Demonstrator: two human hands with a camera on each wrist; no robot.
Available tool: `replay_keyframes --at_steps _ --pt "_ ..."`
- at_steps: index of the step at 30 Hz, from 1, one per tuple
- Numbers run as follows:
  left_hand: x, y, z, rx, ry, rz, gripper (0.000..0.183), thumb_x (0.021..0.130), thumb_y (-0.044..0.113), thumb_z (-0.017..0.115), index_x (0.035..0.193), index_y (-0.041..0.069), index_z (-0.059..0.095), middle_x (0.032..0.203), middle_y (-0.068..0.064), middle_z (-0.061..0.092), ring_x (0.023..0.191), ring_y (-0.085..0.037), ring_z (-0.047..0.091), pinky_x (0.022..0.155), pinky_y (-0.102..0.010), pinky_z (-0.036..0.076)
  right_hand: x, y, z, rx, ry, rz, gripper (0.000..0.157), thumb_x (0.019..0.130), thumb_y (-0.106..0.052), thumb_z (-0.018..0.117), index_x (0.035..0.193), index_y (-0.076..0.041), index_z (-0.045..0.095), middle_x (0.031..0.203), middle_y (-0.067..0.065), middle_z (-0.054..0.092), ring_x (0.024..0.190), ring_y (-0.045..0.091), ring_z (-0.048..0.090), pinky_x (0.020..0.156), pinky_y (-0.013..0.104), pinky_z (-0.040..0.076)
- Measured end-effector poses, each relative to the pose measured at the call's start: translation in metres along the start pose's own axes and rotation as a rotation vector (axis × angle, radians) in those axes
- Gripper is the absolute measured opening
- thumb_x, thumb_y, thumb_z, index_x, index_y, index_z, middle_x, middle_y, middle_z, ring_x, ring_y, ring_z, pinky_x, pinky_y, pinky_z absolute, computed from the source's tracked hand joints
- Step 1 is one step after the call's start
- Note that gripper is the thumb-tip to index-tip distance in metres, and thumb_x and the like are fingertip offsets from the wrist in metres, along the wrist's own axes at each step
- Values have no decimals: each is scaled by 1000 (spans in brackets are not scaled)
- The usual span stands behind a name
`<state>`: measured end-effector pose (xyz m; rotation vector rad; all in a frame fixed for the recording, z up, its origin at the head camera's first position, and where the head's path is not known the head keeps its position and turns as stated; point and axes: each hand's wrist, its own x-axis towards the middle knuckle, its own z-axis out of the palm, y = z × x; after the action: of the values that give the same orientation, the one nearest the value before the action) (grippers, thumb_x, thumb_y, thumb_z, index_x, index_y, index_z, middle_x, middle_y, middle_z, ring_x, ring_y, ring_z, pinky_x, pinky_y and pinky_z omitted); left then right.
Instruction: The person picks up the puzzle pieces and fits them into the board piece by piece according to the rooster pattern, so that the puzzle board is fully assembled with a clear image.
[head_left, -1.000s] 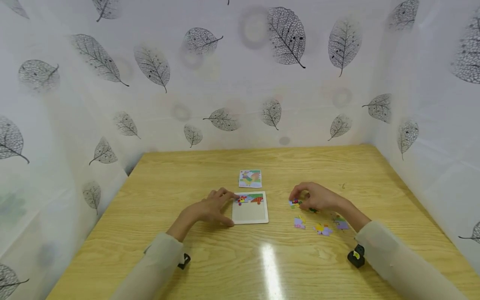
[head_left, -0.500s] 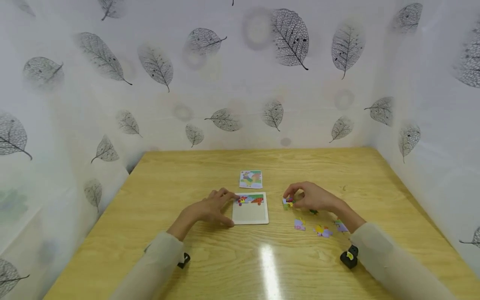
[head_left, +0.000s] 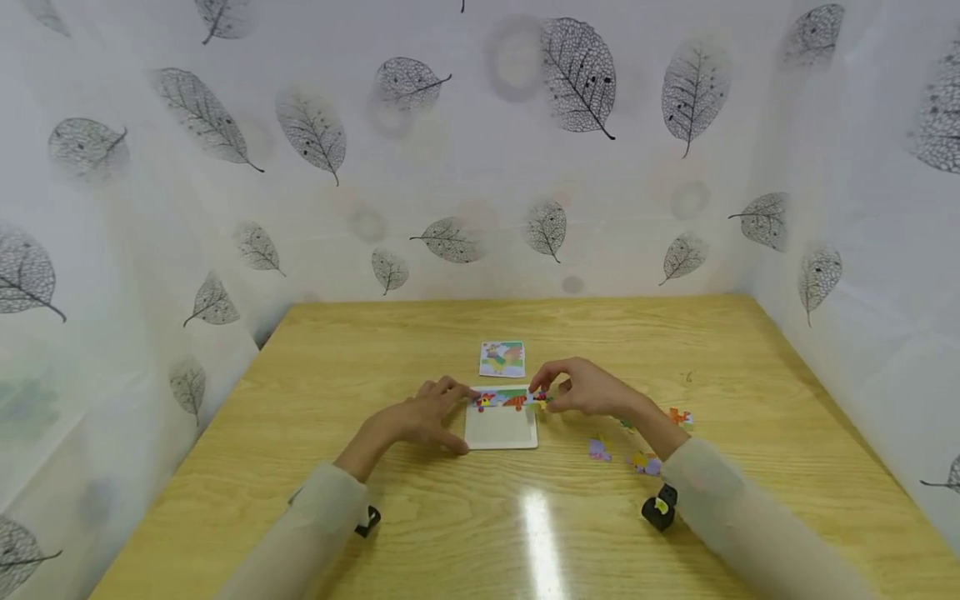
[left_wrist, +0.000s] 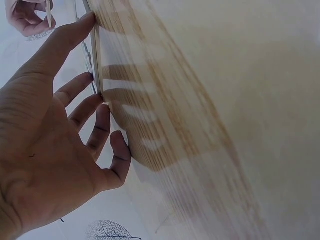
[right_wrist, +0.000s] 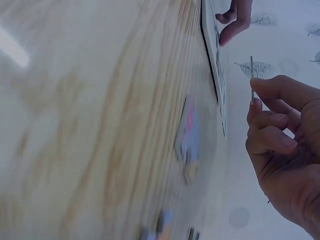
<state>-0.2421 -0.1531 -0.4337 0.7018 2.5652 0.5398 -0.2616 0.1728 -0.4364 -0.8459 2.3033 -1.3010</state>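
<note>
We see the left hand (head_left: 422, 419) spread wide at the puzzle tray (head_left: 501, 432), its thumb at the near left corner and its forefinger at the far left corner. The right hand (head_left: 587, 390) pinches a puzzle piece (head_left: 541, 401) between thumb and fingertips, at the far end of the tray's right edge. The right wrist view shows us that piece nearly edge-on and raised off the table (head_left: 420, 533). A row of fitted pieces (head_left: 501, 399) lies along the tray's far edge, red, green and blue among its colours.

Between the tray and the table's far edge we find a picture card (head_left: 502, 359). Right of the tray's right edge lie a purple piece (head_left: 599, 450), a yellow-and-purple piece (head_left: 643, 463) and, farther toward the table's right edge, an orange piece (head_left: 679, 417). A green piece (head_left: 627, 425) sits partly behind the right forearm, so we cannot fairly tell its shape. A leaf-printed curtain (head_left: 480, 279) stands behind the table's far edge.
</note>
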Motion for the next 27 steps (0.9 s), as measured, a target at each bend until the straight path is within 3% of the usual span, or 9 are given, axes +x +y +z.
replay_keyframes --at_steps 8,23,27 --pt "1 -2 1 22 1 3 85 85 44 85 156 20 44 145 -5 42 130 -31 40 110 -62 39 15 -10 19 -6 0 -6 27 91 0 74 118 -1 71 114 13 67 104 28 63 83 32 56" --pt "1 -1 0 8 12 23 83 86 40 86 154 19 44 143 -5 41 127 -31 39 106 -63 42 42 -22 52 -115 27 50 25 86 1 76 109 -8 76 111 3 72 103 21 63 89 36 53" --pt "0 -2 0 3 9 27 83 86 41 86 155 19 44 142 -5 41 126 -31 39 106 -63 43 48 -25 57 -103 23 35 26 85 2 77 109 -6 76 110 5 73 101 22 64 83 33 53"
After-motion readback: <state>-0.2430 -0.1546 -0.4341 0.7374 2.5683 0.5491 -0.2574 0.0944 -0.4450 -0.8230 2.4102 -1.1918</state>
